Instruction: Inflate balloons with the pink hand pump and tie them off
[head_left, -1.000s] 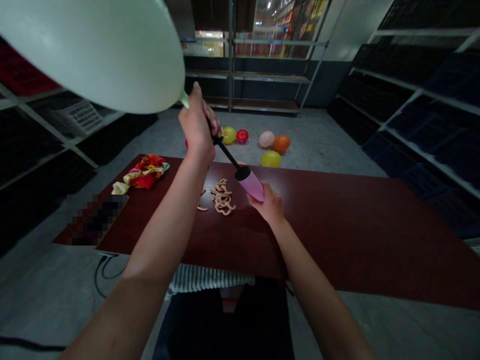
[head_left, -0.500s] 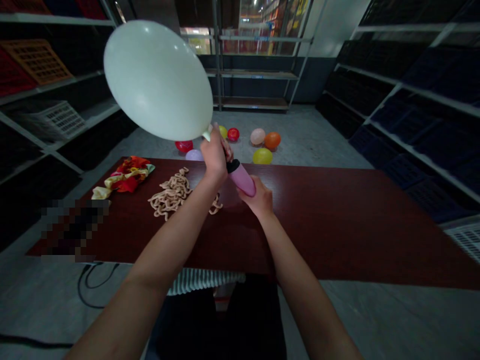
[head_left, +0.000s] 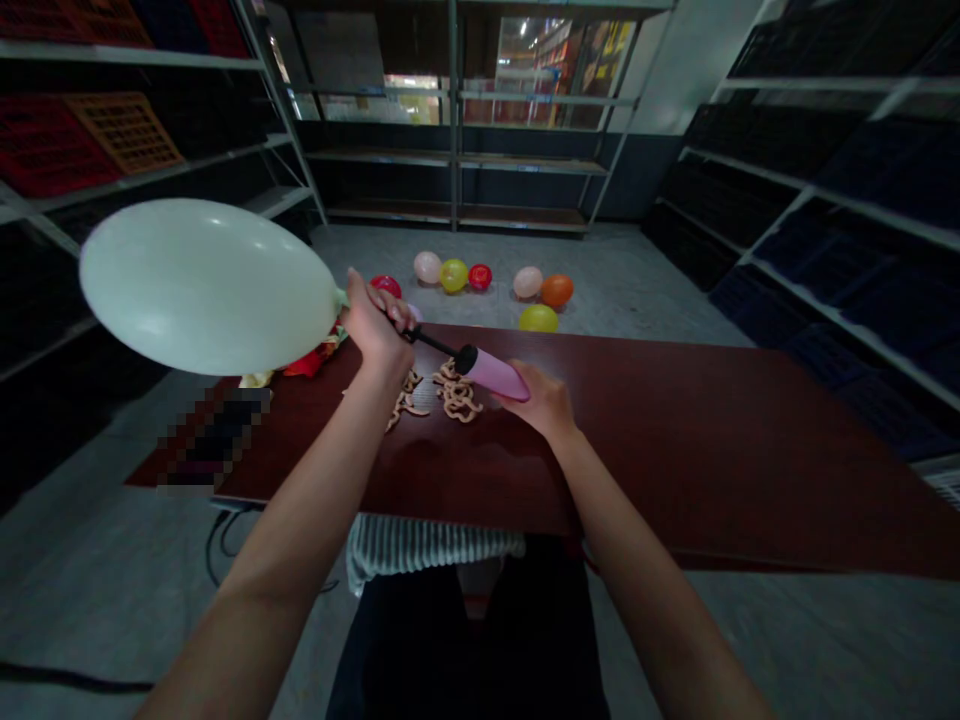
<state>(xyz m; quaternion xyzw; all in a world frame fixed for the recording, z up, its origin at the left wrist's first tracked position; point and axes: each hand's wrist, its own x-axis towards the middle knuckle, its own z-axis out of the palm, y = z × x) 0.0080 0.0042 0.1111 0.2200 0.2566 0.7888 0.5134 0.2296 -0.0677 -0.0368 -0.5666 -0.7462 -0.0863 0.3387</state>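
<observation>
My left hand [head_left: 375, 325] is closed round the neck of a large inflated pale green balloon [head_left: 206, 287] and the black tip of a hand pump, above the table's left part. The balloon stretches out to the left of that hand. My right hand [head_left: 541, 398] grips the pink barrel of the pump [head_left: 495, 373], whose black rod is partly drawn out between the two hands. Under the pump, a heap of beige balloon clips [head_left: 450, 392] lies on the dark red table [head_left: 712, 440].
A bunch of uninflated red and yellow balloons [head_left: 311, 360] lies at the table's far left, partly behind the big balloon. Several inflated balloons [head_left: 540, 300] lie on the grey floor beyond the table. Metal shelving lines both sides and the back. A cable [head_left: 217, 540] trails on the floor at left.
The balloon has swung from above the hands down to the left. The pump rod, pushed in half a second ago, is drawn out again, and both hands sit a little lower.
</observation>
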